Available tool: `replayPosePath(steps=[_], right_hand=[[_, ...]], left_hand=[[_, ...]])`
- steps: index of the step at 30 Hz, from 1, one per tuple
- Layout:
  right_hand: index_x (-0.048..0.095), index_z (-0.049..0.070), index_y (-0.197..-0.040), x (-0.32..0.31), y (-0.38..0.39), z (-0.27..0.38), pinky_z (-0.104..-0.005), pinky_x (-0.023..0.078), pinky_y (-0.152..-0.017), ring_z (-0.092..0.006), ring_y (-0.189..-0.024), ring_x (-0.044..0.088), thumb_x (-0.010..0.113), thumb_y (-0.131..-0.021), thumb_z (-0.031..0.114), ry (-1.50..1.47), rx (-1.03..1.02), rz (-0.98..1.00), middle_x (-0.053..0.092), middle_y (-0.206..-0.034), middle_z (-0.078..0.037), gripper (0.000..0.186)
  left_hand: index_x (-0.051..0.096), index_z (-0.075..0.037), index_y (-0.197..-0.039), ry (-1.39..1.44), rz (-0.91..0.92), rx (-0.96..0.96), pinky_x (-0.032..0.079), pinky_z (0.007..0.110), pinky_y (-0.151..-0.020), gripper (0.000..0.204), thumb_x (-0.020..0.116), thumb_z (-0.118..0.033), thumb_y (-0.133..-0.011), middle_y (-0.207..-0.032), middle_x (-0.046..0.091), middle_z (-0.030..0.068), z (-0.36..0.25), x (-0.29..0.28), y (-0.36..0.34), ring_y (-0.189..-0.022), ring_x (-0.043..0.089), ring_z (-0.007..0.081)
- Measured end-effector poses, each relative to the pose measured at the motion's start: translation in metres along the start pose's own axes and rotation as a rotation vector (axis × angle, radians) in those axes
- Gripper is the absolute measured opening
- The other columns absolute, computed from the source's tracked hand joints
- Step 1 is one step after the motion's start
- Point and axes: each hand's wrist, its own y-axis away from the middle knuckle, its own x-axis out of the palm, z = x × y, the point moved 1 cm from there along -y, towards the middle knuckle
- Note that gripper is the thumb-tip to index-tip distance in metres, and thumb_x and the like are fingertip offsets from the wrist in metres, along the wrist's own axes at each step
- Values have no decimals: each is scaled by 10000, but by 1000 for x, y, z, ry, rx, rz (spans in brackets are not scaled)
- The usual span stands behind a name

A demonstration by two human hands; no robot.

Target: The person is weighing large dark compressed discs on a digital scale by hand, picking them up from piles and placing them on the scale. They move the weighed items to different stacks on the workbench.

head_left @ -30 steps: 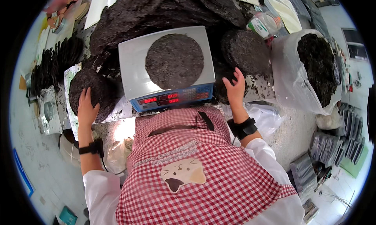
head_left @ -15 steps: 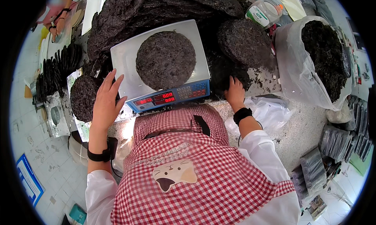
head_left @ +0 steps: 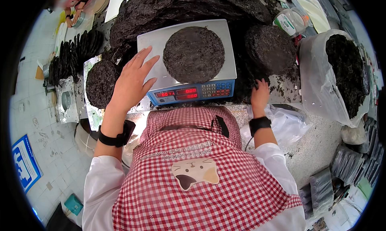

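Note:
A round cake of dried dark seaweed (head_left: 194, 55) lies flat on the steel plate (head_left: 149, 40) of a blue weighing scale (head_left: 223, 89) with a lit red display. My left hand (head_left: 132, 80) is open, fingers spread, over the plate's left edge beside the cake and apart from it. Right of the scale, my right hand (head_left: 260, 96) has its fingers curled at the table's near edge, with dark shreds of loose seaweed (head_left: 246, 80) at the fingertips. Another round cake (head_left: 270, 50) lies just beyond that hand. One more cake (head_left: 101, 84) is left of my left hand.
A heap of seaweed cakes (head_left: 177, 10) rises behind the scale. At the right stand an open white sack (head_left: 317, 76) of loose seaweed and a clear plastic jar (head_left: 295, 22). Thin cakes (head_left: 74, 54) stand in a row at the left. Another person's hands (head_left: 74, 18) work at far left.
The whole view has shifted, so the scale appears farther right. My left hand has moved forward over the plate's edge. My right hand's fingers have curled in at the loose seaweed.

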Motion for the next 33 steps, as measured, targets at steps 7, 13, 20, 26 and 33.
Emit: replayPosePath(steps=[7,13,20,26,33], right_hand=[[594,-12,-1150,-171,-8,26,-303,462,-885,-190,-990,600,646,-800,50,-940,253,503,655,-1088,-75,359],[515,-47,-1254,-245,-51,148,-290,444,-924,-151,-1023,580,682,-783,70,-1299,-86,885,628,-1130,-83,513],[618,-33,-1087,-231,-94,209,-310,499,-739,-198,-807,653,704,-782,165,-952,-375,679,680,-902,-119,374],[650,-18,-998,-220,-81,245,-325,498,-668,-272,-714,657,707,-785,202,-693,-368,288,662,-823,-192,312],[626,-64,-1027,-205,-96,222,-284,496,-752,-130,-813,621,693,-809,157,-1088,-232,759,683,-913,-107,318]], left_hand=[[446,-124,-1353,364,-128,217,375,402,-1042,706,750,-213,-722,-1405,437,112,-41,-24,-40,-1267,431,343],[595,28,-1151,1060,289,28,480,277,-877,536,792,-189,-703,-1026,659,90,-62,-24,-104,-927,618,155],[646,25,-1022,1230,76,-72,503,268,-779,330,770,-98,-742,-931,672,52,-36,-16,-91,-836,613,109],[638,9,-974,1421,11,-171,495,255,-736,283,771,-96,-747,-879,655,40,-20,-5,-87,-787,606,108],[608,40,-1114,1379,74,-225,495,271,-789,440,780,-100,-734,-981,663,68,-9,-12,-75,-875,601,114]])
